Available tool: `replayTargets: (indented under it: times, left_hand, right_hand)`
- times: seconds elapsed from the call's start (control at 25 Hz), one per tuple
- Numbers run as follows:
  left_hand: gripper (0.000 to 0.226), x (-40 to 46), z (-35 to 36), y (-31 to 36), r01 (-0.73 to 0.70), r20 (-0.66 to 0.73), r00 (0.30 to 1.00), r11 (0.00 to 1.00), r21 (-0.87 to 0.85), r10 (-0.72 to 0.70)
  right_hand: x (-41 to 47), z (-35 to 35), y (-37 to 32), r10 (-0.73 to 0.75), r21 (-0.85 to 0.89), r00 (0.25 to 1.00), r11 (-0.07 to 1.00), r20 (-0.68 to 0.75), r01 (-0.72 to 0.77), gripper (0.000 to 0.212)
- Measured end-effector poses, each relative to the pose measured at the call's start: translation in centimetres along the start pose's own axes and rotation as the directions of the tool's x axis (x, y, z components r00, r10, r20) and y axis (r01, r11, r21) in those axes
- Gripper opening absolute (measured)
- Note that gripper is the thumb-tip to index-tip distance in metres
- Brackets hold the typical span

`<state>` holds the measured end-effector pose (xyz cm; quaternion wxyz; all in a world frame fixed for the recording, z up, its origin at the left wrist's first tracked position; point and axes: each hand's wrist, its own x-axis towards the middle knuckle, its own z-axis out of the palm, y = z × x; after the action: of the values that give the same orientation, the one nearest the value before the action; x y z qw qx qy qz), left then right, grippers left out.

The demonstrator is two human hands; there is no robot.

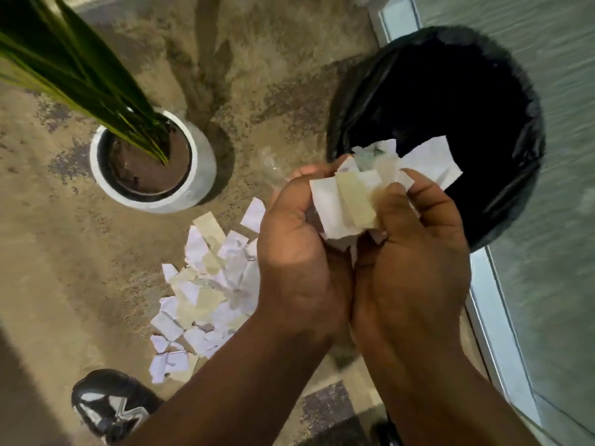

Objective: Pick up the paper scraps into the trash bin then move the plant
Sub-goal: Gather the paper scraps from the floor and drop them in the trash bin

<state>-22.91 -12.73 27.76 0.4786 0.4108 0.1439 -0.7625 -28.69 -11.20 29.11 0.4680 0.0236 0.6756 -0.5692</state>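
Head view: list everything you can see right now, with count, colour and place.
trash bin: one, black liner, upper right beside the glass panel
glass panel: one, pale green-grey, right edge
plant: one, green leaves, in the pot
pot: one, white, upper left on the floor
floor scraps: a pile, white and beige, below the pot
held scraps: a bunch, white and beige, over the bin's near rim
shoe: one, black and white, bottom left
hands: left hand and right hand, together gripping the held scraps
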Motion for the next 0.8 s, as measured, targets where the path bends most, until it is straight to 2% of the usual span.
replayTargets:
  times: [0.08,0.2,0.32,0.44,0.64,0.8]
  left_hand:
    - [0.029,1.2,2.6,-2.2,0.041,-0.007,0.999,0.999,0.002,-0.041]
    - [0.030,2.8,4.9,-4.4,0.085,-0.109,0.991,0.996,0.029,-0.081]
    - [0.047,3.9,6.5,-5.9,0.163,-0.127,0.980,0.985,0.058,-0.155]
    - [0.046,4.4,7.3,-6.5,0.189,-0.182,0.968,0.979,0.081,-0.172]
    - [0.039,4.8,7.8,-7.5,0.227,-0.328,0.928,0.965,0.131,-0.174]
    - [0.039,4.8,8.0,-7.6,0.204,-0.362,0.923,0.965,0.163,-0.133]
  right_hand:
    - [1.7,-1.3,-2.2,0.045,0.104,0.999,0.994,-0.028,-0.041,0.017]
    - [3.9,-2.3,-4.4,0.151,0.166,0.985,0.977,-0.078,-0.137,0.020]
    - [5.5,-2.8,-6.0,0.225,0.248,0.970,0.949,-0.096,-0.195,0.020]
    - [6.1,-3.3,-6.9,0.251,0.299,0.964,0.930,-0.085,-0.216,0.020]
    - [7.0,-4.0,-7.2,0.260,0.312,0.953,0.928,-0.153,-0.203,0.023]
    - [7.3,-4.3,-7.1,0.273,0.318,0.950,0.923,-0.152,-0.214,0.027]
